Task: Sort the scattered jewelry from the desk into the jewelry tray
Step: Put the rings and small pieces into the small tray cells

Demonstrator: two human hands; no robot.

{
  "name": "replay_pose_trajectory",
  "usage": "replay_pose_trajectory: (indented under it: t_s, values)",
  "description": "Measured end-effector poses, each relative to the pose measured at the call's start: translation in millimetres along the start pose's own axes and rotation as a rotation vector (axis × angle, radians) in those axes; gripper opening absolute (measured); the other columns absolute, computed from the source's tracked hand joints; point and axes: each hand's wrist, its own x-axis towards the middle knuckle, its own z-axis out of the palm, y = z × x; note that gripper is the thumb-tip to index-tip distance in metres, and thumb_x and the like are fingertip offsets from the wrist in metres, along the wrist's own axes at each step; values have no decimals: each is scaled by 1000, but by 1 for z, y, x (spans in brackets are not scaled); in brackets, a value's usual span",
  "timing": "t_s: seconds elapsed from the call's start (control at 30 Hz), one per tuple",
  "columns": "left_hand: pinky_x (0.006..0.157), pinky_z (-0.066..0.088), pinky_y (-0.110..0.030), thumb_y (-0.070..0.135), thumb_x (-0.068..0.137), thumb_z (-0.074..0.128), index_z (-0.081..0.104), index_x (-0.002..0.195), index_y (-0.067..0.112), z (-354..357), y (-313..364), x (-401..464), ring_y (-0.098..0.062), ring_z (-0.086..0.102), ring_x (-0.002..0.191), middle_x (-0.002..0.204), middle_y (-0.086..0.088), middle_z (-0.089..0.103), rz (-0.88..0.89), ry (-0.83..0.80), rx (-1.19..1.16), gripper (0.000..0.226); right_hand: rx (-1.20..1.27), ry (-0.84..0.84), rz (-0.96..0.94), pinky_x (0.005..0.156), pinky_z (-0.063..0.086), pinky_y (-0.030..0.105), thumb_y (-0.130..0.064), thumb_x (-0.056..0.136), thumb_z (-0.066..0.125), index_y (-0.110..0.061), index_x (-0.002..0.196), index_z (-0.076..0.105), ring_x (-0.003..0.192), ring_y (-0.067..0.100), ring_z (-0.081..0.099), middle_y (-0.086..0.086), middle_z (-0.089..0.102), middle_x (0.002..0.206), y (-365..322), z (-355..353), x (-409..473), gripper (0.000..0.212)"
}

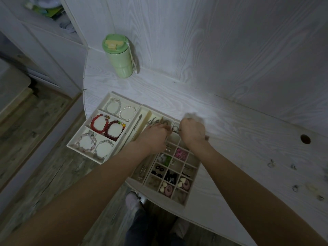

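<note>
Right hand (192,131) pinches ring (175,129) over jewelry tray (188,201) — left hand (154,135) beside.

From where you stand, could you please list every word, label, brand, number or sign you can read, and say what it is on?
None: no readable text shows in this view.
Green tumbler: no print or logo legible on its body or lid.
Jewelry tray: plain walls, no labels on the compartments.
Bracelet tray: no markings.
Desk and back panel: wood grain only.
Green item on the far-left shelf: too blurred to tell.
</note>
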Motion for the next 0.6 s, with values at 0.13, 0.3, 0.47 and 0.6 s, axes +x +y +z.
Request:
replay_pose_trajectory:
  t_s: [0.13,0.3,0.47,0.6]
  values:
    - [116,19,-39,8,82,55,38,142,16,1,0,0,-21,20,141,151,1,30,-6,14,-21,63,94,0,45,75,53,38,-9,92,53,-7,99,62,89,29,62,12,64,100,-1,2,0,11]
    - [115,19,-39,8,83,56,36,143,17,1,0,-1,-21,19,142,152,2,29,-14,12,-21,64,148,-27,73,71,53,37,-10,91,55,-9,97,66,85,28,63,11,66,96,2,7,1,13]
    - [117,18,-41,9,83,55,35,144,17,3,-1,0,-21,18,142,152,1,28,-5,13,-10,65,177,-53,108,66,50,33,-16,92,54,-9,93,65,82,26,63,11,66,94,1,7,2,12]
    - [117,17,-43,10,82,55,31,146,17,6,-5,2,-20,16,143,155,1,24,2,-7,0,68,219,-93,151,65,47,30,-20,94,52,-9,97,66,83,27,64,11,67,95,-1,5,0,18]
